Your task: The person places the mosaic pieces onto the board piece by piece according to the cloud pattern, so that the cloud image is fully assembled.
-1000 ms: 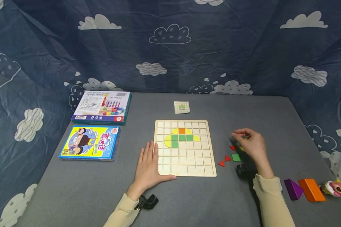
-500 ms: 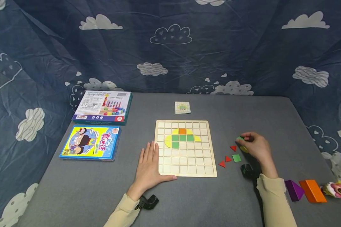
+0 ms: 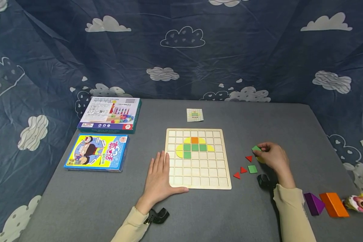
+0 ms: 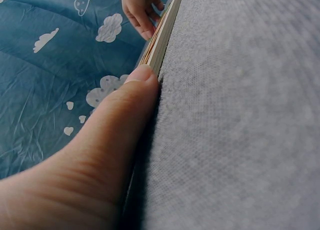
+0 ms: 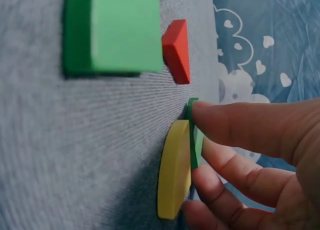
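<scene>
My left hand (image 3: 158, 178) lies flat with straight fingers along the left edge of a wooden grid board (image 3: 199, 173), its thumb on the front edge. In the left wrist view the thumb (image 4: 117, 115) rests against the board's side. Green squares, an orange square and yellow rounded pieces form a figure in the board's upper half. To the right of the board, my right hand (image 3: 273, 156) pinches a green block (image 5: 196, 135) between thumb and fingers, close over the table. A yellow rounded block (image 5: 172, 172) lies right beside it, partly under the hand in the head view.
Several small red triangles (image 3: 243, 170) and a green square (image 3: 252, 169) lie between board and right hand. A pattern card (image 3: 195, 115) is behind the board. Two boxes, one blue-yellow (image 3: 96, 153), stand left. Purple (image 3: 314, 203) and orange blocks (image 3: 334, 204) and a figurine (image 3: 360, 203) are at right.
My right hand has shifted a little to the right and nearer me, and the green block now shows at its fingertips. The left hand stays at the board.
</scene>
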